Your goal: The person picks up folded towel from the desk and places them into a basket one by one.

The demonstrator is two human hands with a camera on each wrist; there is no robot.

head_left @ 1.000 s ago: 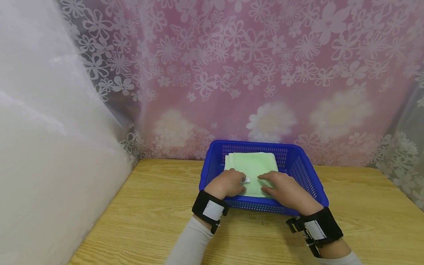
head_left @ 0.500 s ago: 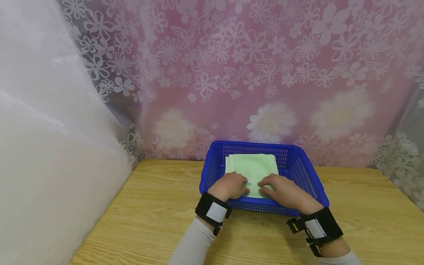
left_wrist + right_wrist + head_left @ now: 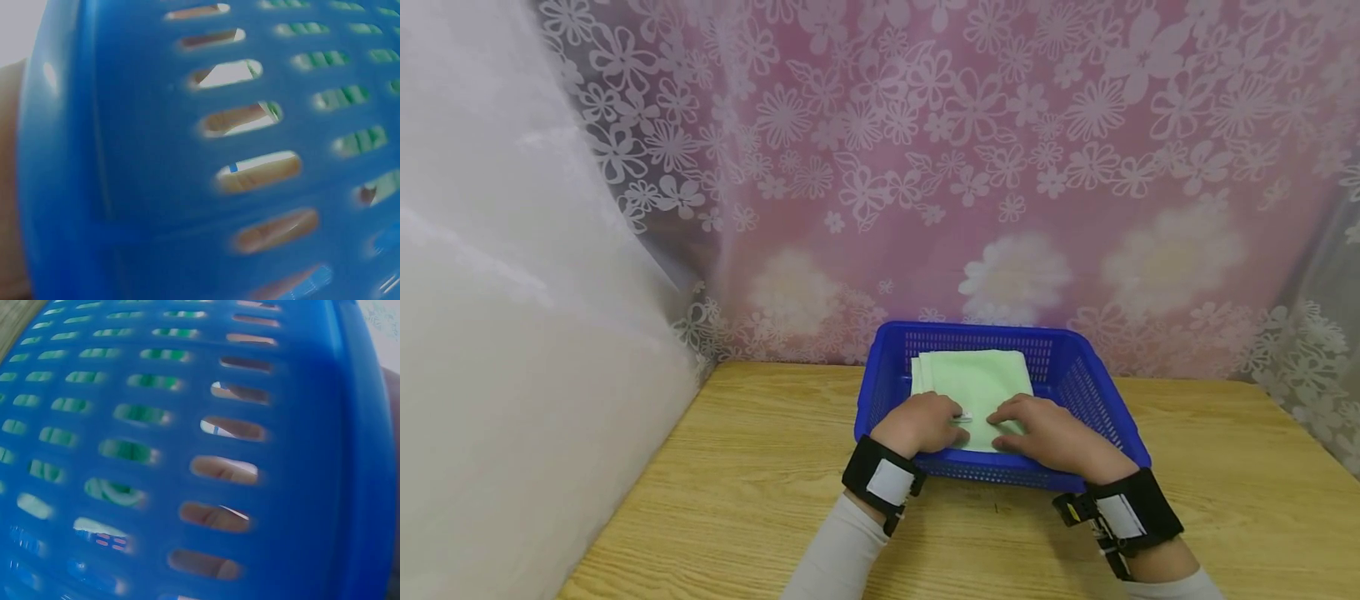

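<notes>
A pale green towel [image 3: 981,375], folded into a flat square, lies inside a blue plastic basket [image 3: 992,473]. Both hands reach over the basket's near rim. On the towel's left part rests my left hand [image 3: 919,423], its fingers loosely bent beside a small white label [image 3: 965,417]. My right hand [image 3: 1051,433] lies at the towel's right edge, thumb and fingers spread apart. The slotted basket wall [image 3: 156,137] fills the left wrist view, with bits of fingers and green cloth showing through. A similar wall [image 3: 300,475] blocks most of the right wrist view.
The basket stands on a wood-grain table [image 3: 752,475], close to its back edge. Behind it hangs a pink flowered curtain [image 3: 880,167]. A whitish sheet [image 3: 512,333] borders the left side. Each wrist wears a black strap, the left strap [image 3: 880,473] and the right strap [image 3: 1135,510].
The left hand has shifted slightly right and nearer on the towel. Basket and towel have moved a little toward me and to the right. The right hand has moved slightly with them.
</notes>
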